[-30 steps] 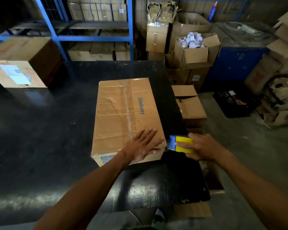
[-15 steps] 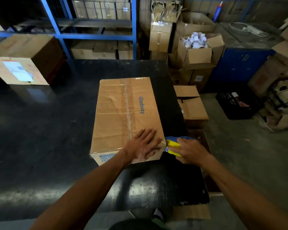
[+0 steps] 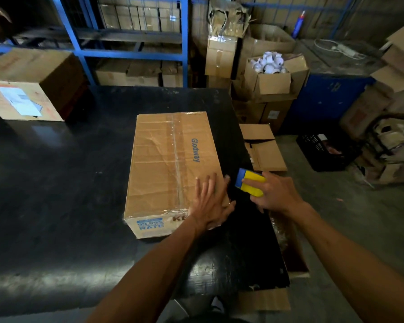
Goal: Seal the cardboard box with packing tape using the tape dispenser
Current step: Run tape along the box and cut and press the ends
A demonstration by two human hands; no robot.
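Observation:
A long brown cardboard box (image 3: 163,159) marked "Glodway" lies on the black table (image 3: 56,183), with clear tape along its top seam. My left hand (image 3: 210,201) lies flat on the box's near right corner, fingers spread. My right hand (image 3: 278,194) grips a blue and yellow tape dispenser (image 3: 250,183) just right of that corner, a small gap away from the box side.
Another cardboard box (image 3: 28,89) sits at the table's far left. Right of the table, open boxes (image 3: 264,148) stand on the floor, one holding white rolls (image 3: 269,64). A black crate (image 3: 322,155) and blue shelving (image 3: 131,52) lie beyond.
My right hand has lifted the dispenser up and slightly away from the box's near right corner. My left hand has slid a little toward the box's near edge.

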